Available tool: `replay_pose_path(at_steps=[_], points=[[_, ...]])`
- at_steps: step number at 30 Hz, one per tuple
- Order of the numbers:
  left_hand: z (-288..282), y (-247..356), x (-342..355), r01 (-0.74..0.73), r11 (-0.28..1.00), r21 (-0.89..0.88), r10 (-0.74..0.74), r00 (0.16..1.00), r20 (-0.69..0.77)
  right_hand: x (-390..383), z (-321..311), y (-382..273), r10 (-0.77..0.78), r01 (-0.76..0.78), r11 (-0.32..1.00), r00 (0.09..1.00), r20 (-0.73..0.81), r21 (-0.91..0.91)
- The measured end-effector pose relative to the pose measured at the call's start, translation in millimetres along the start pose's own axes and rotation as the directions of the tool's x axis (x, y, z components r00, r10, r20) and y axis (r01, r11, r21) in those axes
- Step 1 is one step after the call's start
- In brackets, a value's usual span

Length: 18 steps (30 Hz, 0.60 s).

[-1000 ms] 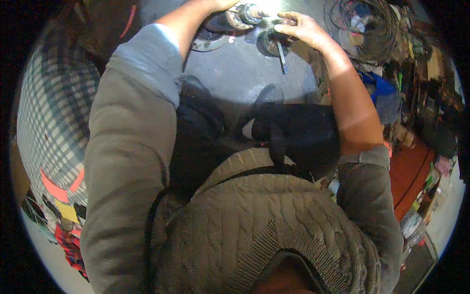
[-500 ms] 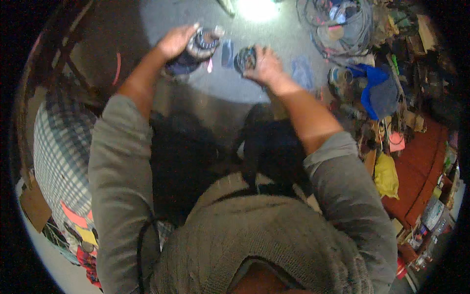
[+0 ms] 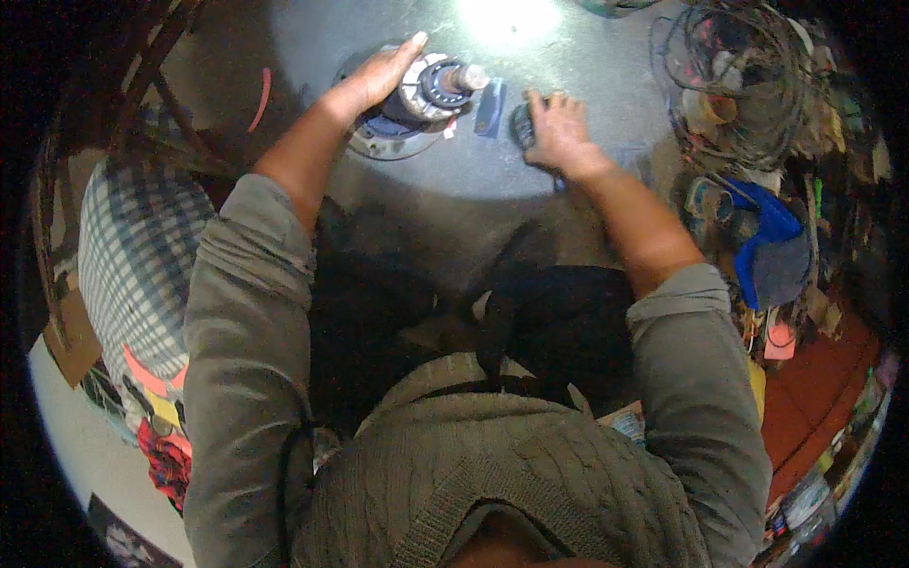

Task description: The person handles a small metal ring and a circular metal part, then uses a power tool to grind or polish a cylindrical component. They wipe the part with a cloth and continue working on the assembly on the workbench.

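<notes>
Head view, landmark = shafted metal part (image 3: 437,87). Part sits on the grey surface (image 3: 454,175), over a round flanged base (image 3: 393,147); shaft stub (image 3: 467,78) tilts off to its right, dark bearing ring (image 3: 443,83) around the stub's root.

Left hand (image 3: 369,80) is on the part's left side. One fingertip (image 3: 418,40) shows past its top edge; other fingers mostly hidden, so can't tell how tightly they close.

Right hand (image 3: 564,137) is right of the part, well apart from it, against a dark round piece (image 3: 522,127). Fingers reach forward, slightly parted, thumb side toward the piece; can't tell if they pinch it.

Small dark-blue flat patch (image 3: 490,109) lies between part and round piece, just beside the part. Farther right of the part: coil of cable (image 3: 748,156), then a blue item (image 3: 762,241) nearer the wearer. Left of the part: curved pink strip (image 3: 258,99); farther left and nearer the wearer, checked cloth (image 3: 142,260).
</notes>
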<state>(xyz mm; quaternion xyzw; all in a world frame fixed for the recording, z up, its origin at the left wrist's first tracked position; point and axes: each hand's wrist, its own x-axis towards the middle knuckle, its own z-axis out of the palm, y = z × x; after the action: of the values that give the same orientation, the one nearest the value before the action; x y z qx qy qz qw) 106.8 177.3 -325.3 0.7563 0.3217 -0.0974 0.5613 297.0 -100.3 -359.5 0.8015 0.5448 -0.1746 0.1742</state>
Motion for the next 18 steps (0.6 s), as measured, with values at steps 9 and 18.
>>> replay_pose_path(at_steps=[9, 18], points=[[-3.9, -10.2, -0.3, 0.038, 0.987, 0.157, -0.022, 0.995, -0.101, 58.8, -22.1, 178.1, 0.326, -0.326, 0.946, 0.945, 0.010, -0.008], [-87.5, -27.7, -48.4, 0.077, 0.861, 0.503, 0.035, 0.977, -0.208, 84.3, -5.7, 224.9, 0.240, -0.250, 0.968, 0.941, -0.239, -0.014]])
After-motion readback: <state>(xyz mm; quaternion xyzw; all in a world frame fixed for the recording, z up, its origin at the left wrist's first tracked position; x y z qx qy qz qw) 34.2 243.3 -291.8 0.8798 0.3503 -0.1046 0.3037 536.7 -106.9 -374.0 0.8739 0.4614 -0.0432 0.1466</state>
